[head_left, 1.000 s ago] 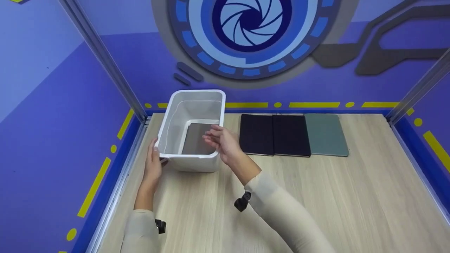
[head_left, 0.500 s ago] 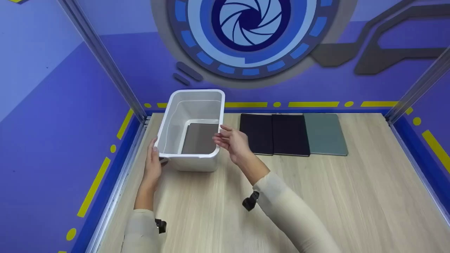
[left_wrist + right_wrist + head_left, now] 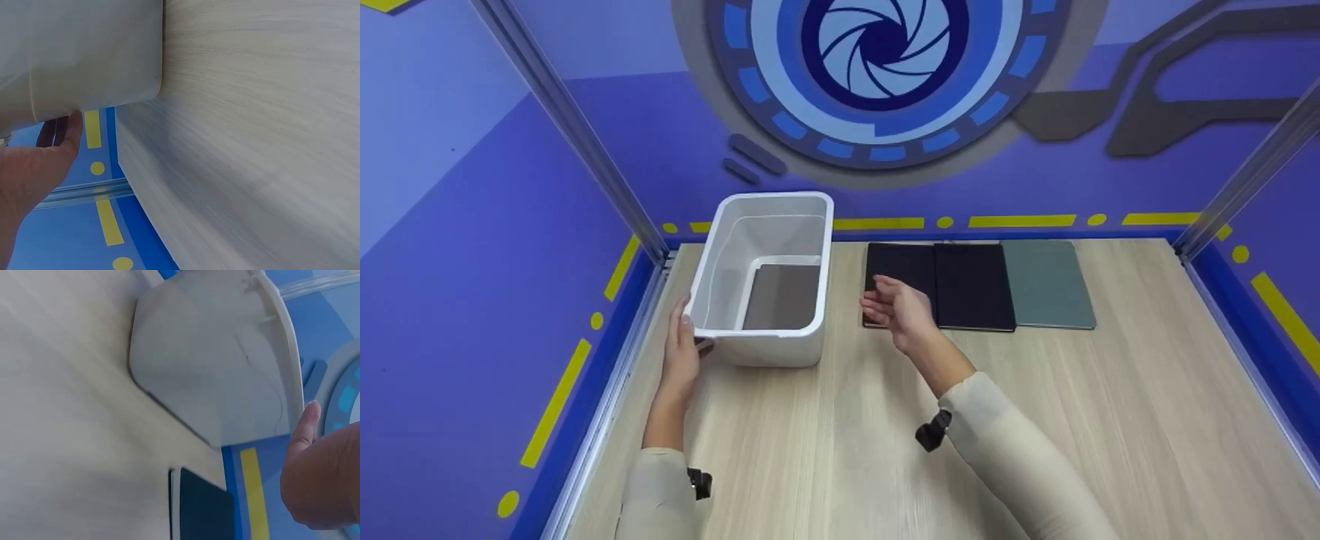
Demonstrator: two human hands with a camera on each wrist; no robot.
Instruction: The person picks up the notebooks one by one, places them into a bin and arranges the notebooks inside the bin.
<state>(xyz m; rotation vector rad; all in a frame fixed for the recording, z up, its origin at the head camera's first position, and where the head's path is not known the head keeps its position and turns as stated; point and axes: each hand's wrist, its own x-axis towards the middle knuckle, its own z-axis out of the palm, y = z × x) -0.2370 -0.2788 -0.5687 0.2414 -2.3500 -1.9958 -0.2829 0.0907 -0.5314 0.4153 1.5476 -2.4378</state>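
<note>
My left hand (image 3: 681, 352) holds the near left corner of a white plastic bin (image 3: 802, 346), its thumb by the rim. In the left wrist view its fingers (image 3: 70, 132) lie against the outer wall of the bin (image 3: 95, 56). Flat on the bin's floor lies a grey-brown notebook (image 3: 781, 298). My right hand (image 3: 906, 313) hangs above a black notebook (image 3: 896, 259), its fingers loosely bent and holding nothing. Beside that notebook are a second black notebook (image 3: 975, 289) and a grey-green notebook (image 3: 1050, 285), in a row.
The wooden tabletop (image 3: 855, 450) reaches back to a blue printed wall (image 3: 615, 135). A metal rail (image 3: 585, 135) runs up the left corner, with another rail (image 3: 1252, 172) at the right. The bin stands near the back left.
My right hand has moved right, away from the bin's right rim, to above the first black notebook. My left hand stays at the bin. The view has shifted slightly.
</note>
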